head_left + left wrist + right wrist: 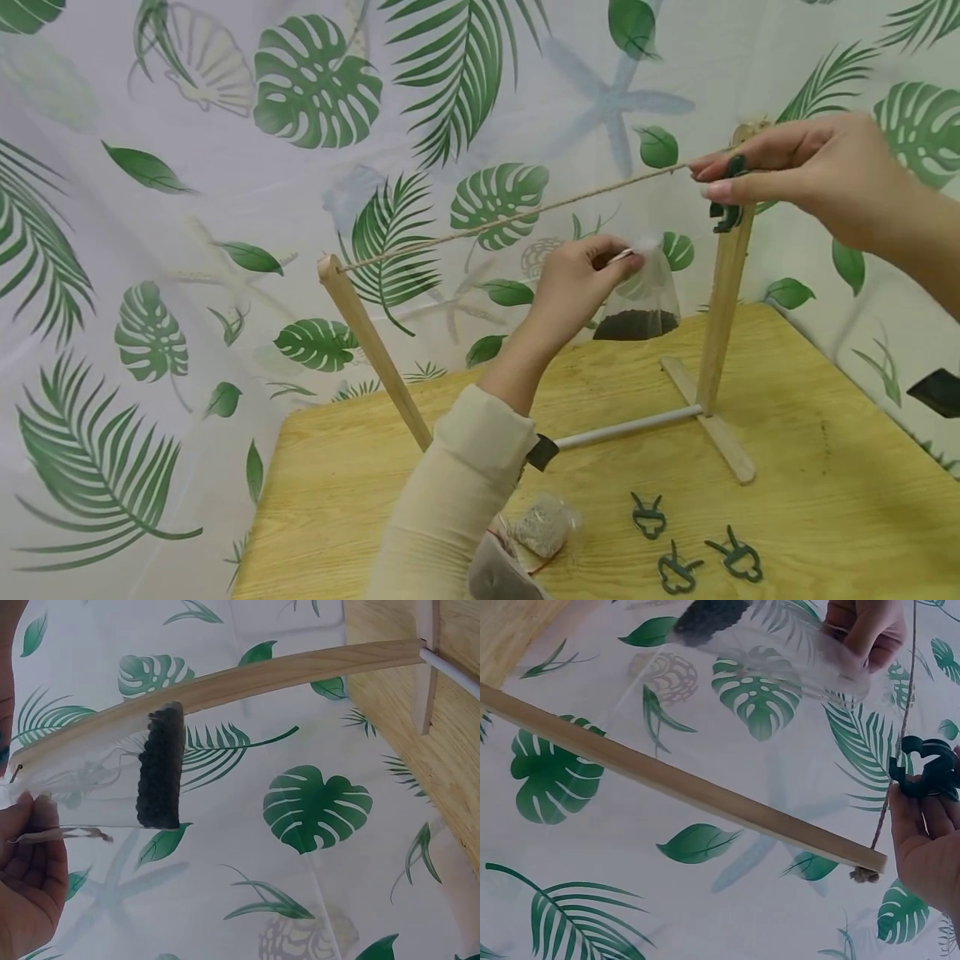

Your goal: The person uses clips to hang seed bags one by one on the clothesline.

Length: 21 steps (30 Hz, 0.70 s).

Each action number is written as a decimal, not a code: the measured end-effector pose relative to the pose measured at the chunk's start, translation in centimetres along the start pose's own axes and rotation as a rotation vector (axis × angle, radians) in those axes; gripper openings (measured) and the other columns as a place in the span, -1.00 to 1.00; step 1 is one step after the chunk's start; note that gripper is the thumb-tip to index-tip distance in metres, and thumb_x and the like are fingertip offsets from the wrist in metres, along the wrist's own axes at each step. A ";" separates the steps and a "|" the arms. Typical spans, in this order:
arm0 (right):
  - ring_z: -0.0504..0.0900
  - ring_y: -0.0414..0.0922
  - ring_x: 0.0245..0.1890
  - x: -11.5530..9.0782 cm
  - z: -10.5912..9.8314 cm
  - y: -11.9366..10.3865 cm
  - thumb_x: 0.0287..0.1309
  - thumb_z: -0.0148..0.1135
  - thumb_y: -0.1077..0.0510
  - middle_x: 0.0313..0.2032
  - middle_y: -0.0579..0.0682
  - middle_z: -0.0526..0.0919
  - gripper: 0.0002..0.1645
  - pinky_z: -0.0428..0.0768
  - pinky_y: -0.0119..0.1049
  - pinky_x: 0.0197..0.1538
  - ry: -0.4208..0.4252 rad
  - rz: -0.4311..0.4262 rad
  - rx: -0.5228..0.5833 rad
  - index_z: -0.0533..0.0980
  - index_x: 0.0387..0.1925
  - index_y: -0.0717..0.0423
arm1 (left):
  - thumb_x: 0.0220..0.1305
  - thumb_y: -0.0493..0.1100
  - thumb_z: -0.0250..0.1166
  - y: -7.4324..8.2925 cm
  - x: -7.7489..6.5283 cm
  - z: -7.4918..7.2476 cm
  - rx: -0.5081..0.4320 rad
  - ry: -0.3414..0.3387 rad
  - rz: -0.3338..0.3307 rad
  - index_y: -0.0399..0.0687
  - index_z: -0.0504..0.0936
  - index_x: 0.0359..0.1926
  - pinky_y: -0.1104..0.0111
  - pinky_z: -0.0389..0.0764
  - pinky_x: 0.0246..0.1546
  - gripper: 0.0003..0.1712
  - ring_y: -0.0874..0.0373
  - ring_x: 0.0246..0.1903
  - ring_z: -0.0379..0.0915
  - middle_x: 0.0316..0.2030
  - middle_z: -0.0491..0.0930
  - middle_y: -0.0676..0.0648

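Taut brown twine (480, 227): left stretch reachable from above and below.
Below, right: left grip (577, 287), clear plastic bag of black granules (647, 315) block.
Pale wooden right post (723, 325): top crowded by right grip (817, 175), dark-green plastic clip (723, 220).
Yellow wood-grain desk (832, 500): three open-framed dark-green plastic clips (648, 515) near front, gaps between.

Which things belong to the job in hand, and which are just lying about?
Apparently in the job:
- dark-filled bag, in left hand
- green clip, in right hand
- rope
- wooden frame

Lying about:
- three loose clips
- pale-filled bag
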State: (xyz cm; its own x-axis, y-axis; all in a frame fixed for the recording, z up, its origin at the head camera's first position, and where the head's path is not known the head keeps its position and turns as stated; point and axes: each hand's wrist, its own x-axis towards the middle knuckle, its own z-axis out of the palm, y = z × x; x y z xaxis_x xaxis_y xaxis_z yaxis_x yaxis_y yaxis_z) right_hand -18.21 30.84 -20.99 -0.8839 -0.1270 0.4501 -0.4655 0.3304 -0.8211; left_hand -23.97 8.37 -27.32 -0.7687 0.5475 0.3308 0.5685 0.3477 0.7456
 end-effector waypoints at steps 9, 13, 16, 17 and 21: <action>0.55 -0.22 -0.02 2.5 -0.2 -1.9 0.11 0.28 0.34 -0.21 -0.17 0.73 -0.83 0.41 -0.60 0.02 0.013 0.022 0.011 0.60 -0.26 0.41 | 0.30 -0.07 0.23 1.0 1.5 0.5 0.027 0.029 -0.002 -0.04 0.69 -0.09 0.62 0.48 -0.29 -0.76 0.37 -0.26 0.54 -0.19 0.68 0.05; 0.53 -0.22 -0.02 3.6 -0.2 -2.3 0.11 0.29 0.33 -0.26 -0.18 0.73 -0.86 0.40 -0.57 0.00 0.017 0.023 0.012 0.62 -0.31 0.39 | 0.29 -0.06 0.24 1.5 2.2 0.7 0.052 0.064 -0.006 -0.03 0.70 -0.08 0.62 0.47 -0.35 -0.75 0.37 -0.30 0.54 -0.20 0.69 0.06; 0.55 -0.25 -0.05 4.3 -0.2 -2.5 0.12 0.30 0.29 -0.26 -0.22 0.73 -0.86 0.41 -0.59 -0.03 0.009 0.042 -0.022 0.63 -0.31 0.35 | 0.30 -0.06 0.23 1.8 2.7 0.8 0.068 0.084 -0.008 -0.02 0.70 -0.09 0.62 0.44 -0.41 -0.75 0.38 -0.35 0.53 -0.23 0.70 0.07; 0.54 -0.25 -0.05 4.5 -0.2 -2.5 0.12 0.30 0.27 -0.26 -0.24 0.72 -0.85 0.40 -0.59 -0.05 0.005 0.054 -0.038 0.64 -0.31 0.32 | 0.30 -0.06 0.23 1.9 2.8 0.9 0.073 0.091 -0.005 -0.03 0.70 -0.10 0.63 0.43 -0.42 -0.75 0.38 -0.35 0.53 -0.24 0.70 0.07; 0.54 -0.27 -0.06 5.1 -0.1 -2.5 0.11 0.32 0.25 -0.28 -0.27 0.72 -0.85 0.37 -0.55 -0.10 -0.020 0.081 -0.068 0.66 -0.30 0.29 | 0.31 -0.08 0.22 2.2 3.4 0.9 0.105 0.135 0.040 -0.07 0.71 -0.13 0.64 0.41 -0.44 -0.76 0.36 -0.37 0.55 -0.28 0.71 0.04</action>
State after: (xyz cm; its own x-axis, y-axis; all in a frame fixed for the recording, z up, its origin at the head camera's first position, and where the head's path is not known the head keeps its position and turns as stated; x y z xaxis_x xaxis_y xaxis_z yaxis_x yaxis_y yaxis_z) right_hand -21.51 29.49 -16.57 -0.9194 -0.1156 0.3759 -0.3893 0.4028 -0.8283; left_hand -25.09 11.67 -25.11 -0.7731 0.4575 0.4394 0.6217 0.4088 0.6682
